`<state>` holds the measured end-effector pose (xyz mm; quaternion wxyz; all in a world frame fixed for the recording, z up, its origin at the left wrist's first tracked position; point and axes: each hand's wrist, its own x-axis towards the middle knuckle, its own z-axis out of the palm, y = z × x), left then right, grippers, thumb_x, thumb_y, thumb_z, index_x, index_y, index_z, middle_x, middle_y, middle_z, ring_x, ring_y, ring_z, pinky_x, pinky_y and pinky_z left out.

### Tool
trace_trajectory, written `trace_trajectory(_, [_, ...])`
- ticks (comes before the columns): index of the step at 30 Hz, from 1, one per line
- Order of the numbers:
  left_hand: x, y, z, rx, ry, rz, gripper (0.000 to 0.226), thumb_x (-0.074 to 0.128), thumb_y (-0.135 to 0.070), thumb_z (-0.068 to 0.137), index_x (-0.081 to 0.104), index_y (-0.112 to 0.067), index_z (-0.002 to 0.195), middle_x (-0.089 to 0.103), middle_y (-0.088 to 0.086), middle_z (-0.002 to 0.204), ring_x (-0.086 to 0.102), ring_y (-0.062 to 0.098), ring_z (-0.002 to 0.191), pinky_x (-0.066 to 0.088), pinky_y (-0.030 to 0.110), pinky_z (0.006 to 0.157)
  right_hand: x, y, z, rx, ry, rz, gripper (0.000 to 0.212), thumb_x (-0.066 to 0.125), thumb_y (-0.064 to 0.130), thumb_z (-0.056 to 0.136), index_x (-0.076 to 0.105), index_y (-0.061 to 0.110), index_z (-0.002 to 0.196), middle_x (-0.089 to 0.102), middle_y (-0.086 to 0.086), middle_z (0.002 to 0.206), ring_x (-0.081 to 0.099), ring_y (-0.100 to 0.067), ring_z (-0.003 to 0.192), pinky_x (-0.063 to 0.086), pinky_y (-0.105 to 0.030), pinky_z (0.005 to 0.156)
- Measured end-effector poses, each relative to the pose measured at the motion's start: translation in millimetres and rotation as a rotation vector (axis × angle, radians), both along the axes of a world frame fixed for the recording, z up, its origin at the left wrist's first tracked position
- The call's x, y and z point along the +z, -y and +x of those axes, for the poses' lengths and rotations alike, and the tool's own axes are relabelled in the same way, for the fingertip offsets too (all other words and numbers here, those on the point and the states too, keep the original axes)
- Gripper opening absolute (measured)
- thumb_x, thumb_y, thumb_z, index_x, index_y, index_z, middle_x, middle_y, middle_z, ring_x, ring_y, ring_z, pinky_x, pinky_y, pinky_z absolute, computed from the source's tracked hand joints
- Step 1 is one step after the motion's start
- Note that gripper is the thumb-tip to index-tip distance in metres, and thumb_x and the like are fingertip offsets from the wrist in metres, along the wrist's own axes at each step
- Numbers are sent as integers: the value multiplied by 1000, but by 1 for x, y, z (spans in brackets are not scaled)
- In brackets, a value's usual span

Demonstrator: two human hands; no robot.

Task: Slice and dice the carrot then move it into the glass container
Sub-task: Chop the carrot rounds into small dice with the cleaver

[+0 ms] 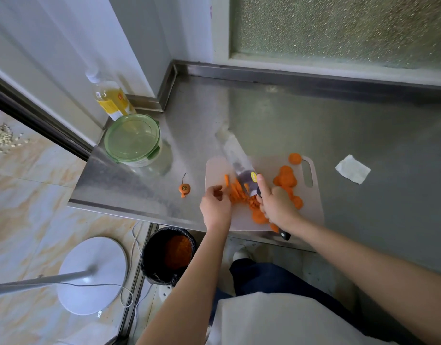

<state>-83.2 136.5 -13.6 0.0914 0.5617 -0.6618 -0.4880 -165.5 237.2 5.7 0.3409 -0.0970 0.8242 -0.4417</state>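
Head view — left hand (215,205) holds carrot strips (236,192) just beside right hand (276,202) gripping the knife (241,168).

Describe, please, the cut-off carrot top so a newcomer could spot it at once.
Find the pale cutting board near the front edge of the steel counter. Just left of it, on bare steel, lies the carrot top, the only carrot piece with a thin dark stalk.
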Motion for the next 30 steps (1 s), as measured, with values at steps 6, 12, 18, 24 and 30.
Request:
trace_trajectory(6, [-1, -1, -16, -322, 99, -132, 63, 66, -27, 80, 41, -16, 137, 39, 5, 132, 38, 23, 124, 35, 33, 102, 8, -5, -13, -19, 22, 34, 62, 27, 58, 96, 32, 16, 51, 29, 8, 32, 29, -11, 31, 22, -25, 43])
trace_trajectory(12, [-1, -1, -23, -372, 139, -214, 60, 61, -32, 87, 39, -11, 139, 39, 9, 135, 33, 26, 124, 27, 30, 102, 11, -8, -12, -18, 15, 32, 63, 27, 57, 97, 33, 16, 49, 31, 8, 31, 30, -8, 29, 24, -25, 44])
trace_trajectory(18, [-4, 2, -27, -354, 145, -255, 39, 54, -23, 91, 50, -9, 128, 42, 11, 128, 37, 27, 120, 31, 30, 99, 12, -7, -10, -11, 18, 24, 65, 28, 56, 97, 35, 15, 48, 32, 7, 32, 32, -8, 30, 24, -24, 43])
trace_trajectory(24, [-5, 5, -25, -372, 116, -251, 35, 46, -12, 92, 52, -10, 127, 46, 10, 123, 40, 26, 118, 37, 34, 100, 15, -9, -6, 8, 23, -18, 61, 30, 56, 97, 30, 17, 50, 30, 5, 39, 28, -12, 35, 21, -24, 41])
trace_trajectory(30, [-3, 3, -18, -423, 142, -225, 46, 50, -15, 86, 48, -13, 132, 45, 9, 125, 36, 26, 123, 32, 32, 103, 14, -12, -4, 9, 35, -21, 60, 30, 59, 96, 34, 16, 53, 33, 2, 43, 29, -11, 35, 22, -23, 41])
